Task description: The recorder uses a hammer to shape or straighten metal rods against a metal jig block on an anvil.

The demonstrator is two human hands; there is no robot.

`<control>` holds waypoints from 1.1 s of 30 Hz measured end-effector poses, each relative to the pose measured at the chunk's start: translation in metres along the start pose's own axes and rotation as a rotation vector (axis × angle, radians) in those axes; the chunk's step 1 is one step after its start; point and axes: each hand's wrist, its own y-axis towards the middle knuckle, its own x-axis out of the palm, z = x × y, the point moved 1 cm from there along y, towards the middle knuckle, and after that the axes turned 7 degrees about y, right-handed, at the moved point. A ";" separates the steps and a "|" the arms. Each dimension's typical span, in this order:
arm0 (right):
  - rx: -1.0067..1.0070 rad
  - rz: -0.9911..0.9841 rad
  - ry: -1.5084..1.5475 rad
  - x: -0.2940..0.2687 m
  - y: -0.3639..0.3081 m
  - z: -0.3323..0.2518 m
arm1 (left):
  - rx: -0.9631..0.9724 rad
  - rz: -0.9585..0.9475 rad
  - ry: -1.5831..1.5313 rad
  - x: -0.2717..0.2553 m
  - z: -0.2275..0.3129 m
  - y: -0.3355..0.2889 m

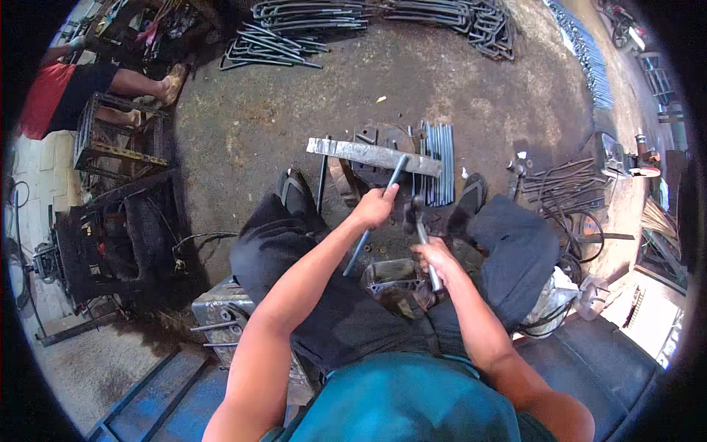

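My left hand (375, 207) is closed round a straight metal rod (356, 255), which slants up and away from me. Its far end rests on or over a thick, worn steel bar (361, 152) lying crosswise on a dark base. A hammer (421, 230) is in my right hand (436, 258), fingers wrapped round the handle. The hammer head is beside the held rod, apart from it and on the near side of the bar. Several straight rods (445, 166) lie side by side at the bar's right end, partly hidden by it.
Bent rods (272, 46) are piled at the far side, with more bent rods (490, 29) beside them. Another hammer (516, 177) and dark rods (571, 184) lie to my right. On the left stand a metal frame (121, 147) and another person's leg (140, 82). A metal container (394, 274) is between my knees.
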 end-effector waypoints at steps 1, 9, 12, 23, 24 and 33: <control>0.007 -0.017 0.015 0.003 -0.029 -0.016 | -0.004 0.012 0.040 0.004 -0.001 0.004; -0.455 -0.011 -0.040 0.015 -0.104 -0.079 | 0.080 0.061 0.220 -0.005 -0.012 0.010; -0.510 0.079 -0.102 0.014 -0.065 -0.079 | 0.151 0.059 0.276 -0.014 -0.010 -0.003; -0.507 0.200 -0.115 0.030 -0.050 -0.093 | 0.227 0.115 0.416 -0.025 0.002 -0.009; -0.526 0.172 -0.044 0.032 -0.054 -0.097 | 0.222 0.097 0.423 -0.025 0.001 -0.007; -0.668 0.001 0.021 0.052 -0.131 -0.176 | 0.166 0.086 0.428 -0.028 0.008 -0.010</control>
